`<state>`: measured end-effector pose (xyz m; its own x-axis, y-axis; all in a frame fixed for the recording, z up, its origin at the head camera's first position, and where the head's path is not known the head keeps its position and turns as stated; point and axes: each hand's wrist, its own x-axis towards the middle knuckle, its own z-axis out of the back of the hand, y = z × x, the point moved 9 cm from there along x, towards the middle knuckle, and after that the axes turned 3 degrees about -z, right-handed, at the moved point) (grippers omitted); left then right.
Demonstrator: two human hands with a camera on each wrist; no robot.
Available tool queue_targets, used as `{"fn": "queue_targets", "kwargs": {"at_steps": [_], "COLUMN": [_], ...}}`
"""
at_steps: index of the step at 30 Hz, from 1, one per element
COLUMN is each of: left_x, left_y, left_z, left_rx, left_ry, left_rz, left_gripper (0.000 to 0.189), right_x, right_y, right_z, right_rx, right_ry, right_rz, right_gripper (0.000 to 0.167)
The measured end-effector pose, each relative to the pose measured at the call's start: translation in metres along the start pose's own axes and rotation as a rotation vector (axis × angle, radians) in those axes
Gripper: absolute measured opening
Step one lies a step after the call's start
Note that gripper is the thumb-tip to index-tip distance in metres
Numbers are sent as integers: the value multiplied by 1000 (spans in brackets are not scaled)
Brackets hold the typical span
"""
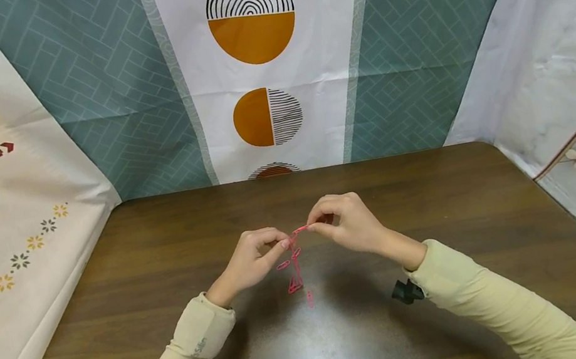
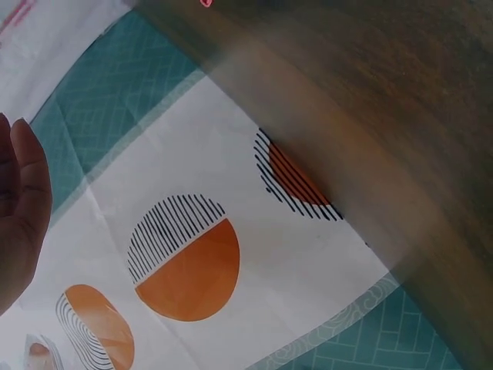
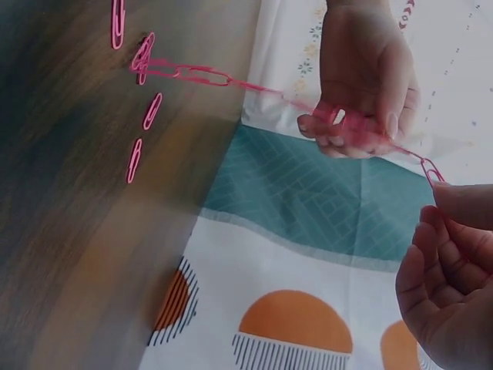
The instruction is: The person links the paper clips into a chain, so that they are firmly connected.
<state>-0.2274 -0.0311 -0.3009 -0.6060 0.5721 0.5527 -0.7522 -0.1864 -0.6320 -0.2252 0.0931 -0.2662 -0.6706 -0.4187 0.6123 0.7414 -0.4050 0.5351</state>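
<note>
Closely pinched by the right hand [image 1: 348, 221], a chain of pink oval wire paper clips [image 3: 204, 75] is also being pinched by the left hand [image 1: 252, 258], apparently so its span is being steadied while its tail is hanging toward the brown wood-grained table [image 1: 348, 334].

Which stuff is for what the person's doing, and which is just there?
For the job:
- pink paper-clip chain, held by the left hand and right hand
- probably the loose pink clips

Just there:
- brown table underneath
- patterned cloth behind
</note>
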Motion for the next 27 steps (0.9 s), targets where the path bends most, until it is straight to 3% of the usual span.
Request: {"fn": "queue_targets", "kwargs": {"at_steps": [4,10,22,25,27], "left_x": [4,8,15,15,14], "left_y": [-16,-21,-43,-44,-33], "left_z": [3,6,8,8,6], "left_rx": [-2,-3,70,86,95], "left_ry": [11,-9,-144,-164,-171], "left_rz": [11,15,-204,-229,-234], "left_gripper": [9,11,11,11,11], "right_x": [1,1,2,1,0], "right_y": [2,3,0,-1,-2], "right_z": [-1,-1,-5,-5,-5], "right_rx": [-3,-12,-11,-13,-17], "right_ry": [4,-9,-7,-8,-12], "right_rz": [9,16,-8,-12,-15], "right_gripper": [9,9,8,8,8]}}
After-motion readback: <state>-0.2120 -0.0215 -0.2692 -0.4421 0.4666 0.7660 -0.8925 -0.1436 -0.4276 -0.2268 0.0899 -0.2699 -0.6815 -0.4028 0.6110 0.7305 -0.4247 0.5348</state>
